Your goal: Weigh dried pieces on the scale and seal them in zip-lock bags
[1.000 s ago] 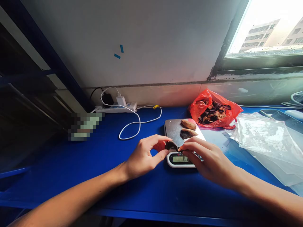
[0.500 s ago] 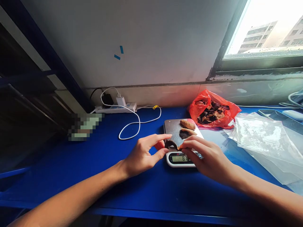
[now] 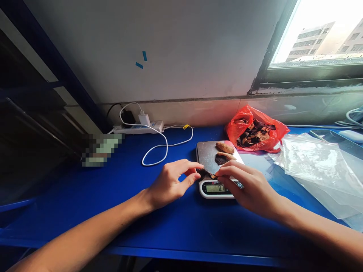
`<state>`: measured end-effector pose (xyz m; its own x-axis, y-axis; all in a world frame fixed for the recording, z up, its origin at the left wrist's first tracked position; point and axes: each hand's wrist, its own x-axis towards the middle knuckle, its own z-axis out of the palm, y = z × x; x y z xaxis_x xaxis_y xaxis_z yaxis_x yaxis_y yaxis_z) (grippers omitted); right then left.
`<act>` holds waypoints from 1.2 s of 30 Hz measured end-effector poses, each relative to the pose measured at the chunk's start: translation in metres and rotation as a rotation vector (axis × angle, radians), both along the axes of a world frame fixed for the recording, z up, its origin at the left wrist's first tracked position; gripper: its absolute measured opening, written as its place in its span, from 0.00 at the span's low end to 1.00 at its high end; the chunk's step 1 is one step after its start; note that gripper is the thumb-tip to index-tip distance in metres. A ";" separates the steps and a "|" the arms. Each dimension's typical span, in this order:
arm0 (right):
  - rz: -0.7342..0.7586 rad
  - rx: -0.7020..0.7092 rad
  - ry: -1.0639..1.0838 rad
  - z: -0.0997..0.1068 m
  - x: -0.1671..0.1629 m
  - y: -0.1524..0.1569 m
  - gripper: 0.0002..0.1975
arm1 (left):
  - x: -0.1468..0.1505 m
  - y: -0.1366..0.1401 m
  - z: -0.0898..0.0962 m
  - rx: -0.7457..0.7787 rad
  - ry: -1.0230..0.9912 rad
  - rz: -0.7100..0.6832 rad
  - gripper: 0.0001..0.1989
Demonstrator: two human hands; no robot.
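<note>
Above the near edge of a kitchen scale point(image 3: 205, 150), my left hand point(image 3: 177, 181) pinches the left end of a dark, curled piece of dried peel point(image 3: 206, 174) between thumb and fingers. My right hand point(image 3: 246, 183) grips the right end of the same piece with its fingertips. Two lighter brown dried pieces, one point(image 3: 225, 147) behind the other, and a dark one point(image 3: 220, 160) lie on the metal plate. The scale's display point(image 3: 214, 188) is lit and seems to read 8.1 or 8.7; my right fingers cover part of the panel.
Behind the scale a red plastic bag point(image 3: 279, 132) stands open, full of dried brown pieces. Clear plastic bags point(image 3: 314, 160) lie stacked to the right. A power strip point(image 3: 136, 129) with a charger and white cable point(image 3: 155, 163) sits at the back left of the blue table point(image 3: 99, 196).
The held peel has turned between my fingers, its arch now looking flatter. Both hands keep their grip in nearly the same place, and the view has shifted slightly.
</note>
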<state>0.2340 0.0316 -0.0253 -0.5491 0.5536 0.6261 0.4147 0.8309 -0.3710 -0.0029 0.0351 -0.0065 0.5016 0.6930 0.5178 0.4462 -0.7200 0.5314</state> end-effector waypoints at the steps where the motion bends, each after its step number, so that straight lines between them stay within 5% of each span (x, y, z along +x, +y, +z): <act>1: 0.010 -0.002 0.002 0.000 0.000 0.000 0.04 | 0.000 0.000 0.001 0.007 0.000 -0.012 0.09; 36: 0.090 -0.016 -0.066 -0.009 -0.002 -0.006 0.05 | -0.007 -0.002 0.010 0.198 0.188 -0.121 0.08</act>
<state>0.2317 0.0253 -0.0338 -0.6369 0.5102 0.5780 0.3631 0.8599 -0.3589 -0.0096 0.0328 0.0035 0.6739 0.5176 0.5272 0.4283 -0.8551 0.2920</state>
